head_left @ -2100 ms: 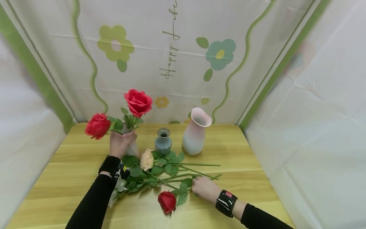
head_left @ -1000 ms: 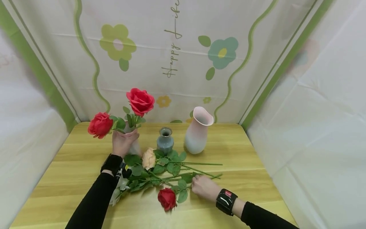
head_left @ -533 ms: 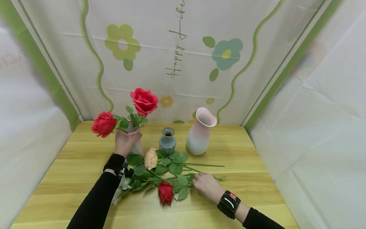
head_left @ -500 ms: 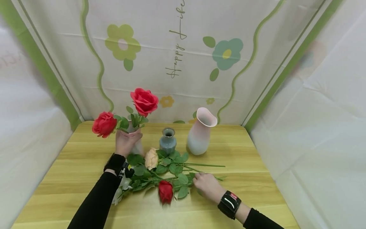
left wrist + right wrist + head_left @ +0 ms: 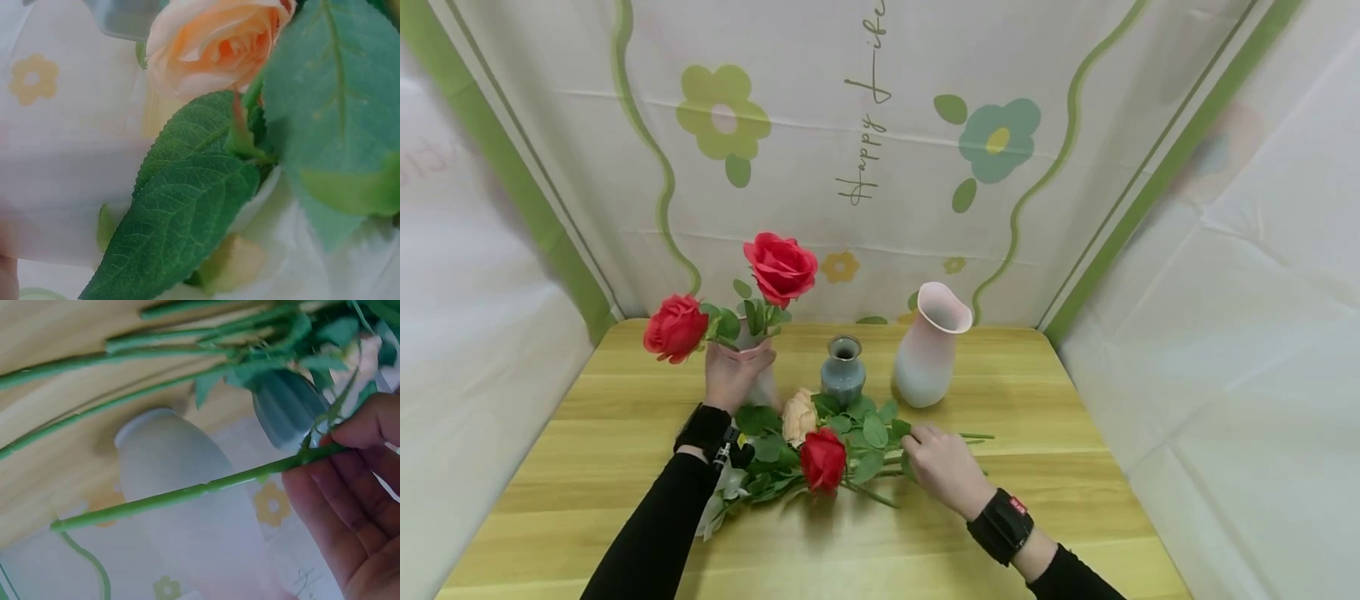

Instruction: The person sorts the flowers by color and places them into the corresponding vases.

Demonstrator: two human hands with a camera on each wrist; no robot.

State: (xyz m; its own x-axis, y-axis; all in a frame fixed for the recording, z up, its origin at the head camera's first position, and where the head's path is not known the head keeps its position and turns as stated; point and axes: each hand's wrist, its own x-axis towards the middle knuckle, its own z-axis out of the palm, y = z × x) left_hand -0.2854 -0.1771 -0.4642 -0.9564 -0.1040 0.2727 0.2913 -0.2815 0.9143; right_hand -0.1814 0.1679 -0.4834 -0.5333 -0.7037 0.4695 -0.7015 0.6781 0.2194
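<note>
At the left of the head view, my left hand (image 5: pixel 733 379) grips the neck of a pink-and-white vase (image 5: pixel 764 388). Two red roses, one upper (image 5: pixel 780 268) and one leaning left (image 5: pixel 674 327), stand in that vase. My right hand (image 5: pixel 946 467) pinches the stem of another red rose (image 5: pixel 823 460), whose bloom points left over the lying flowers. In the right wrist view the green stem (image 5: pixel 206 487) runs out from between thumb and fingers, its cut end free. Beneath and beside it lie a peach rose (image 5: pixel 799 417) and white flowers (image 5: pixel 730 482).
A small grey-blue vase (image 5: pixel 843 373) stands behind the peach rose. Right of it is a taller pink-to-white vase (image 5: pixel 927 358) with a wavy rim. Several cut stems (image 5: pixel 977 437) reach right across the wooden table (image 5: pixel 1037 533). Printed cloth walls (image 5: pixel 865 292) enclose the back and sides.
My right hand has lifted the red rose off the table and moved it away from me, over the lying stems. My left hand keeps its grip on the vase.
</note>
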